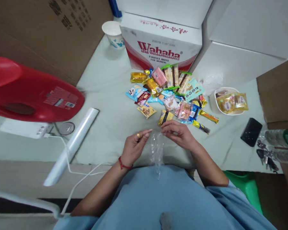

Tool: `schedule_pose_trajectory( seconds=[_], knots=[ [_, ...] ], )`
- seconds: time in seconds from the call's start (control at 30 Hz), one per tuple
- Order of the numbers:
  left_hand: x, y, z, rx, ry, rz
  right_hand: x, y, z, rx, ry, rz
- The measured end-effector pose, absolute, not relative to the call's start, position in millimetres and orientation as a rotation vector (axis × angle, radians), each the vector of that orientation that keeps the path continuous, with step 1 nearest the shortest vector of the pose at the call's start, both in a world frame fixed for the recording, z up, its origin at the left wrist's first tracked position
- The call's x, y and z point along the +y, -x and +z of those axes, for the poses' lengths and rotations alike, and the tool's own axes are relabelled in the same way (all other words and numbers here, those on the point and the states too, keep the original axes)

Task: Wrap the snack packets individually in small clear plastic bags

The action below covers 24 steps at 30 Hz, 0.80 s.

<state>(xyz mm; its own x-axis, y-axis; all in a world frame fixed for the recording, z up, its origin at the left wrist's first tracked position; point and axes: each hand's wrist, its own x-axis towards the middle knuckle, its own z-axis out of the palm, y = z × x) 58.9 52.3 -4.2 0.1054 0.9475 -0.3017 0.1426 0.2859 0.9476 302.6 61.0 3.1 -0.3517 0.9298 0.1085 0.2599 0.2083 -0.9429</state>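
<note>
A clear plastic bag (157, 148) hangs between my two hands at the table's front edge, its lower end over my blue shirt. My left hand (136, 145), with a ring and a red wrist string, pinches the bag's left top edge between thumb and fingers. On the other side my right hand (179, 134) pinches its right top edge. Just beyond the hands lies a pile of wrapped snacks (171, 103). A small yellow and black packet (165, 117) is nearest my right fingers, and a yellow cookie packet (147, 110) lies further left.
A Wahaba water carton (160, 44) stands behind the snacks, with a paper cup (114, 35) beside it. At right are a white tub (217, 103) of wrapped snacks, a black case (251, 132), keys (266, 156) and bottles. A red jug (36, 92) and a roll (72, 145) are left.
</note>
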Motion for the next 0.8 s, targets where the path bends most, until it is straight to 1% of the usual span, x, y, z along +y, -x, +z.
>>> schedule_pose_trajectory(
  seconds=[0.13, 0.27, 0.37, 0.47, 0.53, 0.6, 0.67, 0.8],
  knots=[
    [56, -45, -10, 1.402, -0.887, 0.88, 48, -327, -7, -1.497, 1.227, 1.178],
    [62, -39, -21, 1.306, -0.519, 0.942, 21, -359, -25, -1.291, 1.297, 1.215],
    [66, -41, -25, 1.233, -0.375, 0.929, 0, -381, -28, -1.342, 1.4, 1.305],
    [67, -44, -24, 1.205, -0.344, 0.934, -13, -403, -17, -1.579, 1.552, 1.365],
    [65, -47, -20, 1.212, -0.39, 0.937, -16, -412, -4, -1.614, 1.698, 1.247],
    [62, -51, -15, 1.229, -0.466, 0.945, -13, -411, 9, -1.533, 1.805, 1.005],
    [56, -55, -10, 1.248, -0.553, 0.959, -4, -396, 18, -1.512, 1.765, 0.812],
    [43, -61, -1, 1.305, -0.835, 0.997, 27, -338, 22, -1.733, 1.577, 0.761]
  ],
)
